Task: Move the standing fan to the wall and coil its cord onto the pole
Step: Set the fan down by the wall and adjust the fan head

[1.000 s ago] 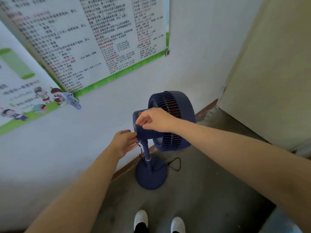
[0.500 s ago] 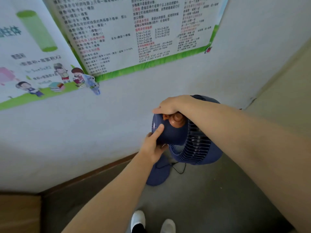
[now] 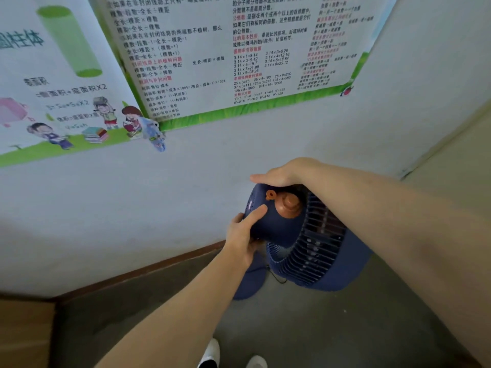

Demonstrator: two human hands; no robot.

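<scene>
A dark blue standing fan (image 3: 313, 251) stands close to the white wall (image 3: 186, 197), its grille facing right and an orange knob (image 3: 288, 204) on the motor housing. My left hand (image 3: 243, 235) grips the housing from the left and below, thumb lying on its top. My right hand (image 3: 281, 173) rests over the far top of the housing. The round base (image 3: 248, 285) shows below my left wrist. A short loop of black cord (image 3: 277, 277) lies on the floor beside the base. The pole is hidden behind my left hand.
Two large posters (image 3: 225, 54) hang on the wall above the fan. A brown skirting board (image 3: 148, 269) runs along the wall's foot. A pale door or panel (image 3: 462, 160) closes the corner on the right. A wooden surface (image 3: 24, 333) sits at bottom left. My white shoes (image 3: 212, 351) stand on grey floor.
My view has come closer to the fan and turned left. My left hand went from the pole area up onto the motor housing; my right hand stayed on top.
</scene>
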